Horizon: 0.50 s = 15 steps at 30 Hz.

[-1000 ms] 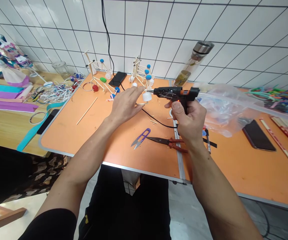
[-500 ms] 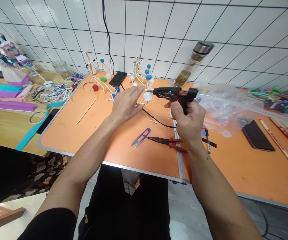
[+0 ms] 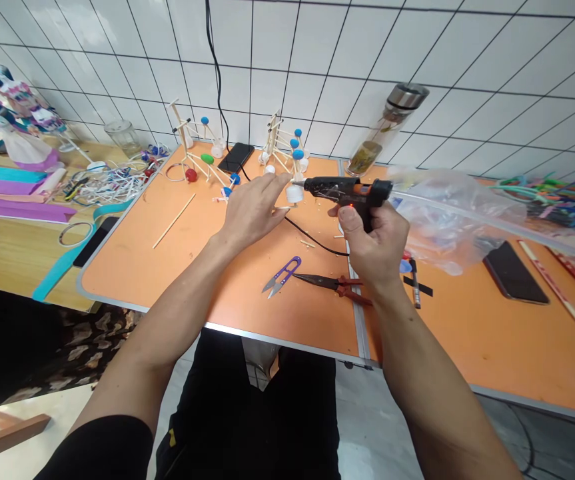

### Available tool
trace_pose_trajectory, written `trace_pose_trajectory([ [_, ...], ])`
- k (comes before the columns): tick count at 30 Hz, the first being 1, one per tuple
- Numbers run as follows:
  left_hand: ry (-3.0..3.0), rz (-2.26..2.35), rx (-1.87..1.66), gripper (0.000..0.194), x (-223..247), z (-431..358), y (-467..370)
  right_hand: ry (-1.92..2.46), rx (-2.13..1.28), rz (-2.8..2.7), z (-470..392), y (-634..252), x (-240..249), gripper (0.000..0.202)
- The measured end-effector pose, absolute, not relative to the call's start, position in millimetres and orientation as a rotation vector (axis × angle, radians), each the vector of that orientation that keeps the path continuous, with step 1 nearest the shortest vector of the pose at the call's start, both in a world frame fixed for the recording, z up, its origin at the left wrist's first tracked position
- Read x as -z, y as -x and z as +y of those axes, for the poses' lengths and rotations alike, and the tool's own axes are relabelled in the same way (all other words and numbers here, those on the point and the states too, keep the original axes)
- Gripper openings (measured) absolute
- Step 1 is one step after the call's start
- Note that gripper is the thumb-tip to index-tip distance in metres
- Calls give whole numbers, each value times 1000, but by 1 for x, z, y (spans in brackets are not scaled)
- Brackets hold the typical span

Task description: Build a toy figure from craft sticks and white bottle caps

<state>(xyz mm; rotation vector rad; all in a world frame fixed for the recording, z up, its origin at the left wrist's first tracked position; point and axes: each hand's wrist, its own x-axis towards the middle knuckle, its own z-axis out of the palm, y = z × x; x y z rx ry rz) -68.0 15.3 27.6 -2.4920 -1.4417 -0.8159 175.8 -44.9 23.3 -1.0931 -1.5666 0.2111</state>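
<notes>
My right hand [image 3: 374,237] is wrapped round the handle of a black glue gun [image 3: 337,189], which points left. The gun's tip is at the top of a white cap [image 3: 294,194]. My left hand [image 3: 254,210] is beside that cap, thumb and fingers closed towards a small stick piece; what they grip is mostly hidden. Behind stands a stick frame with blue balls [image 3: 298,154]. Another stick frame, with a green ball [image 3: 207,159] and a red ball [image 3: 190,175], stands to the left.
Purple snips [image 3: 284,275] and red-handled pliers [image 3: 334,283] lie in front of my hands. A black cable [image 3: 312,239] crosses the orange table [image 3: 237,293]. A glass bottle [image 3: 380,137], plastic bag [image 3: 452,220] and phone [image 3: 516,272] are to the right. A loose stick [image 3: 174,221] lies left.
The glue gun and my right hand have shifted very slightly left, and the gun's rear end sits a little lower. My left hand has hardly moved.
</notes>
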Motion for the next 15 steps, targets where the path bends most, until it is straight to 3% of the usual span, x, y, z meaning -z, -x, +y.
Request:
trace_pose_trajectory([
  [15, 2495, -1450, 802, 61, -29, 14, 67, 1120, -28, -1630, -49, -174, -21, 35],
])
